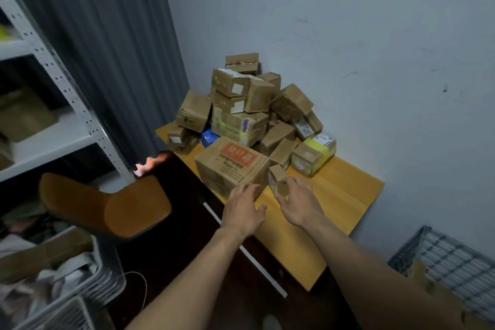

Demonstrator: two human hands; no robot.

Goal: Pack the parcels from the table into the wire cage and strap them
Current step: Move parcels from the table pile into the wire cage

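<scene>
On my feed: pale scuffed wall (pixel 348 21); grey pleated curtain (pixel 107 48) beside it; white metal shelving (pixel 67 83) left; orange chair (pixel 120 209); dark floor (pixel 171 254); light glow (pixel 150 163) under curtain hem.

Parcels (pixel 241 120) on table (pixel 337 195), right hand (pixel 297 203) pinching small parcel (pixel 277 177)

Dim room, cool grey cast overall. One blown-out orange-white glare spot under the curtain (pixel 107 48) hem. Brightest surface is the table (pixel 348 190); floor (pixel 184 190) nr black. Mid-frame parcels (pixel 241 115) fairly sharp. Left-edge shelf (pixel 53 139) smeared w/ motion blur, uprights bent by wide-angle lens; wire cage (pixel 455 257) soft too.
</scene>
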